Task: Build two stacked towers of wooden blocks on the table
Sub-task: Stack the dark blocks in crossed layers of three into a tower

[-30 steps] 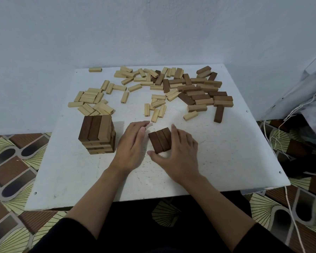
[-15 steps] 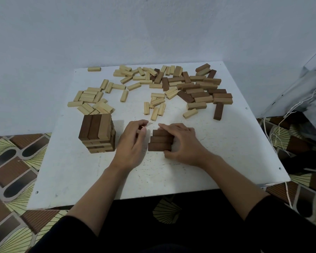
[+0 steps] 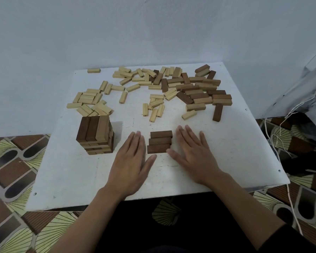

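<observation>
Three dark brown blocks (image 3: 160,141) lie side by side in a flat row at the middle front of the white table (image 3: 226,152). My left hand (image 3: 131,161) lies flat on the table just left of the row, fingers straight. My right hand (image 3: 193,152) lies flat just right of it, fingers spread. Neither hand holds a block. A stacked tower (image 3: 96,135) of several layers, mixed dark and light wood, stands at the left.
Loose light blocks (image 3: 91,103) are scattered across the back left and middle. A heap of brown blocks (image 3: 199,88) lies at the back right. A grey bag with white cords (image 3: 303,99) sits beside the table on the right. Patterned floor surrounds the table.
The three dark blocks were turned from a slanted row to lie crosswise. Both hands, curled around them before, have let go and now lie flat on either side.
</observation>
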`<action>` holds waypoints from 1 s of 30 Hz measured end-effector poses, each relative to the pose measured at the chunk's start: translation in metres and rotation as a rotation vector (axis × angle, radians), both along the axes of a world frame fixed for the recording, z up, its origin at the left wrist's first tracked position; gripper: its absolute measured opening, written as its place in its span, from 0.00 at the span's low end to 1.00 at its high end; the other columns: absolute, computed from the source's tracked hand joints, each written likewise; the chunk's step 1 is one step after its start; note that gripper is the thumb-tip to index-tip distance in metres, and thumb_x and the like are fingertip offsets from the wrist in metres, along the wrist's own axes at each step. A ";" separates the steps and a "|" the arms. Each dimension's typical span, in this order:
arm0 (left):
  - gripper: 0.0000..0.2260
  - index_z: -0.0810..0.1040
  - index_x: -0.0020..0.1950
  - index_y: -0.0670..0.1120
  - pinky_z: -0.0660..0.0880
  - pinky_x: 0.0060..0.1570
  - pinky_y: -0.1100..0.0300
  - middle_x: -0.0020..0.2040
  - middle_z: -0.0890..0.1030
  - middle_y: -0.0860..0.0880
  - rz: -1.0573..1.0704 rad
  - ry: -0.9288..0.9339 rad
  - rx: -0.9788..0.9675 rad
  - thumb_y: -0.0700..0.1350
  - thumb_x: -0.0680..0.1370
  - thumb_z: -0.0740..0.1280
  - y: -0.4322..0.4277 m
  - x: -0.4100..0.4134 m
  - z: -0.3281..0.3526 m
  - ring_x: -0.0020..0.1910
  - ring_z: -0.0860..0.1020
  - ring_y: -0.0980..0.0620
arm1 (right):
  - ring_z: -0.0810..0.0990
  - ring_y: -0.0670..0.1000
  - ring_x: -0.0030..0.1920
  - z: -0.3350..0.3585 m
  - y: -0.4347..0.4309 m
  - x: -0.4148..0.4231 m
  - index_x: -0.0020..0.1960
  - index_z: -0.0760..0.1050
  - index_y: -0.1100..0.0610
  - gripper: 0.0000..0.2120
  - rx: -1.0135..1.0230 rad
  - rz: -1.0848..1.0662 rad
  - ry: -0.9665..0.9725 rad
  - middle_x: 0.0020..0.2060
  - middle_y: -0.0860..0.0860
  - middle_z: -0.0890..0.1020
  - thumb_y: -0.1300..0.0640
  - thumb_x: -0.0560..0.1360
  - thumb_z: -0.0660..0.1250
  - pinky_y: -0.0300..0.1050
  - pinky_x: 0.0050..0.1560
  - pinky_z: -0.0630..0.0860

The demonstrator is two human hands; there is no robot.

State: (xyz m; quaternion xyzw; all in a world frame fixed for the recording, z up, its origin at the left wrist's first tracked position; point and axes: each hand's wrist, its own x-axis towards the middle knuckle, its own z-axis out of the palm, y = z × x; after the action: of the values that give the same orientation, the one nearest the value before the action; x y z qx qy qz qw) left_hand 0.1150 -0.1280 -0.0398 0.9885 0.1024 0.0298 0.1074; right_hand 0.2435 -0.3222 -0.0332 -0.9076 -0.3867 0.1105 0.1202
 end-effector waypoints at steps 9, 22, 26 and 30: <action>0.29 0.51 0.83 0.45 0.50 0.78 0.52 0.83 0.52 0.49 0.026 -0.007 0.063 0.58 0.86 0.42 -0.007 0.005 -0.005 0.82 0.46 0.50 | 0.31 0.49 0.79 -0.001 0.007 -0.007 0.82 0.37 0.52 0.35 -0.101 0.050 -0.102 0.81 0.44 0.37 0.34 0.81 0.34 0.65 0.77 0.33; 0.28 0.53 0.83 0.46 0.52 0.77 0.51 0.83 0.53 0.53 0.019 -0.006 0.027 0.58 0.86 0.43 -0.007 0.006 -0.004 0.82 0.45 0.52 | 0.32 0.51 0.80 -0.006 0.009 -0.007 0.82 0.39 0.51 0.35 -0.094 0.033 -0.110 0.81 0.42 0.38 0.35 0.80 0.30 0.66 0.76 0.33; 0.28 0.52 0.83 0.46 0.52 0.78 0.51 0.83 0.53 0.52 0.022 0.009 0.045 0.58 0.86 0.43 -0.007 0.006 -0.004 0.82 0.44 0.51 | 0.32 0.51 0.80 -0.007 0.009 -0.007 0.82 0.39 0.52 0.35 -0.098 0.034 -0.112 0.81 0.43 0.38 0.36 0.80 0.31 0.67 0.76 0.34; 0.28 0.53 0.83 0.45 0.54 0.77 0.50 0.83 0.54 0.51 0.018 0.012 0.060 0.58 0.86 0.43 -0.008 0.007 -0.002 0.82 0.46 0.50 | 0.31 0.51 0.79 -0.006 0.008 -0.007 0.82 0.38 0.53 0.34 -0.121 0.044 -0.119 0.81 0.44 0.37 0.36 0.81 0.32 0.67 0.76 0.34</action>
State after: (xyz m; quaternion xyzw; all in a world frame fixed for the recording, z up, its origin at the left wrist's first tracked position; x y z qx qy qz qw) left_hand 0.1218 -0.1356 -0.0420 0.9904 0.1111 0.0280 0.0770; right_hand 0.2368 -0.3142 -0.0391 -0.9095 -0.4056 0.0822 0.0395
